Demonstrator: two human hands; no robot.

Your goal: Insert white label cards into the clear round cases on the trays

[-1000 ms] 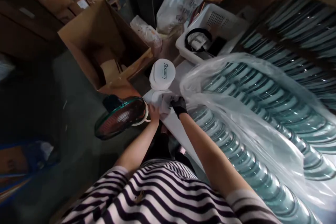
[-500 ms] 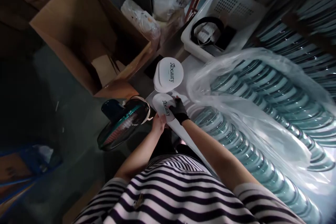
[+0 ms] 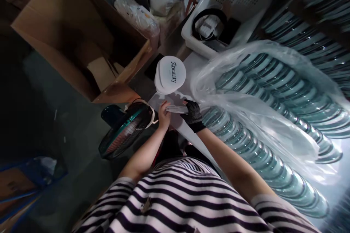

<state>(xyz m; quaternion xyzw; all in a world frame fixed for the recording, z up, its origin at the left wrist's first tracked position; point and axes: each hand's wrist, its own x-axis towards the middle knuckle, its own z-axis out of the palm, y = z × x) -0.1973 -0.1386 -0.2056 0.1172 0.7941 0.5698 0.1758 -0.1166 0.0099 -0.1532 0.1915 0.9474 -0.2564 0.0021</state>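
Between my hands a white round lid (image 3: 177,109) is tipped up, so I see it nearly edge-on. My left hand (image 3: 164,115), bare, grips its left end with the fingertips. A black mesh fingerless glove covers my right hand (image 3: 192,113), which closes on the lid's right end. Just beyond them, a stack of similar white lids (image 3: 171,74) lies on the table, the top one printed "beauty" in dark letters. The face of the lid I hold is not visible.
At right, clear plastic film (image 3: 273,120) partly wraps rows of stacked clear ring-like plastic pieces (image 3: 262,164). A white basket (image 3: 191,43) holding a black band and cables stands behind. At left are a large open cardboard box (image 3: 51,40) and a fan (image 3: 125,131).
The lid in my hands has turned from printed face up to nearly edge-on. My hands have moved apart to its opposite ends. The whole view has shifted slightly.
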